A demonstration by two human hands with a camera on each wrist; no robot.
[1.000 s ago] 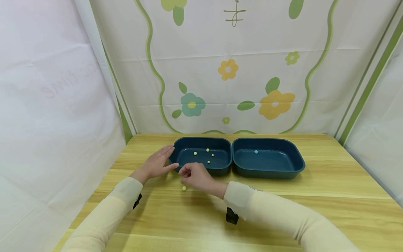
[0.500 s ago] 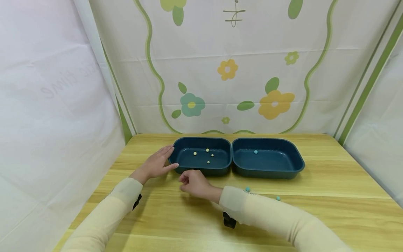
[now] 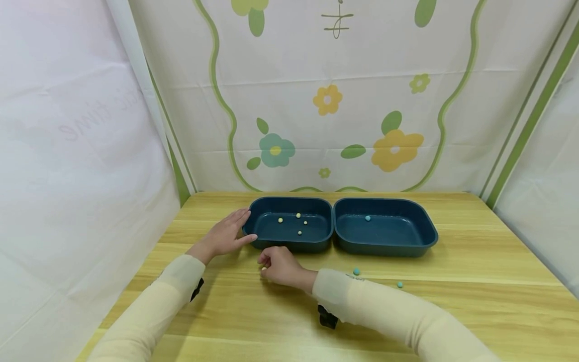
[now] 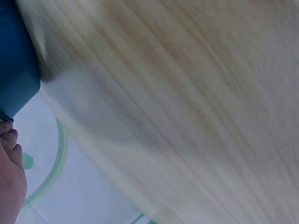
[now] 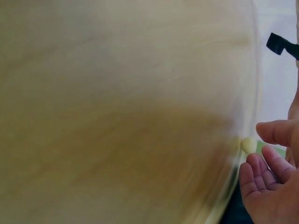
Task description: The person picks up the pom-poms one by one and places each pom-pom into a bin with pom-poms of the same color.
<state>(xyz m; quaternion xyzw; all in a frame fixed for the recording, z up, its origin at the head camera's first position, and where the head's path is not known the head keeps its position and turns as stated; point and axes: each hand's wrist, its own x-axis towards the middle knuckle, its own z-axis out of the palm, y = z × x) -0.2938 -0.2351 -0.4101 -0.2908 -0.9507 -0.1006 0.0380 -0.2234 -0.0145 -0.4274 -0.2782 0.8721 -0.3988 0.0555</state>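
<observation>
Wood-grain tabletop (image 3: 479, 241), light yellowish. White cloth backdrop (image 3: 280, 60) behind it, light creases across, printed wavy green border (image 3: 234, 123). Prints: teal flower (image 3: 285, 151) with yellow centre lower left, large orange flower (image 3: 383, 156) lower right, smaller orange flower (image 3: 335, 95) above and between, small green flower (image 3: 424, 80) upper right, green leaves. Left white side cloth (image 3: 54, 201), faint reversed lettering (image 3: 86, 120). Right white side cloth (image 3: 552, 201), green stripe (image 3: 521, 146) alongside. Left wrist view: tabletop blurry.
</observation>
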